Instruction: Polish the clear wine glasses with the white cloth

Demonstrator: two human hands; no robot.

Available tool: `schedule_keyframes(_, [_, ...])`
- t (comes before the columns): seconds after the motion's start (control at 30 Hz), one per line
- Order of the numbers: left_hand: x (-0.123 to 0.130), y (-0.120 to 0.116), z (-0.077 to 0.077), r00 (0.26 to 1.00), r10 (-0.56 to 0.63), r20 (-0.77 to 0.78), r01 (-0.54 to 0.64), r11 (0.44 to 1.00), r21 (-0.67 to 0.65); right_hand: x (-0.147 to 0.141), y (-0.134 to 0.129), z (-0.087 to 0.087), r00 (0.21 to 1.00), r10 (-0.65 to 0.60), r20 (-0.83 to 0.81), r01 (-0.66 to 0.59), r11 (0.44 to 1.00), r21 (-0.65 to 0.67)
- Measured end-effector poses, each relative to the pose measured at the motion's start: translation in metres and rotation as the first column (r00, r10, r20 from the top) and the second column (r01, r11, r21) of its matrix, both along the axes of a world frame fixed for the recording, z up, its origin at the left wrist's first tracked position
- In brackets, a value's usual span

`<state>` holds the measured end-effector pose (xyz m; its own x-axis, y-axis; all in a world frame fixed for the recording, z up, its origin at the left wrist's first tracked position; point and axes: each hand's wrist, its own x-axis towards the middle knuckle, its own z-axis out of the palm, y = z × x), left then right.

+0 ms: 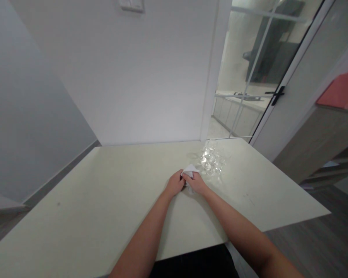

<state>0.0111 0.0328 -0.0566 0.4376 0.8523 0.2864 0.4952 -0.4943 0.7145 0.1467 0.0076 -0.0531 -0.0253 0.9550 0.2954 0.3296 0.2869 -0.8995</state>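
My two hands meet above the middle of the table [127, 181]. Bunched in my right hand [198, 183] is a white cloth [190, 169], its fingers closed round it and part of it hanging below. My left hand [174, 183] is closed against the left side of the cloth. What sits inside its fingers is hidden; a dark gap shows between the hands. Just beyond the right hand stands a tight group of several clear drinking glasses [211, 159], which overlap so that single ones are hard to tell apart.
The table's far edge meets a white wall [150, 77]. At the back right is a glazed door [243, 77] with a black handle [275, 95]. A wooden shelf unit [327, 143] with a pink bag [340, 90] on top stands to the right.
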Motion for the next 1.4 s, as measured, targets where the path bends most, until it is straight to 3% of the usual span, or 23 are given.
schedule_keyframes(1.4, [0.0009, -0.0013, 0.0030, 1.000, 0.000, -0.012, -0.001, 1.000, -0.003, 0.0001, -0.0035, 0.0040, 1.000, 0.013, -0.023, -0.014, 0.999, -0.042])
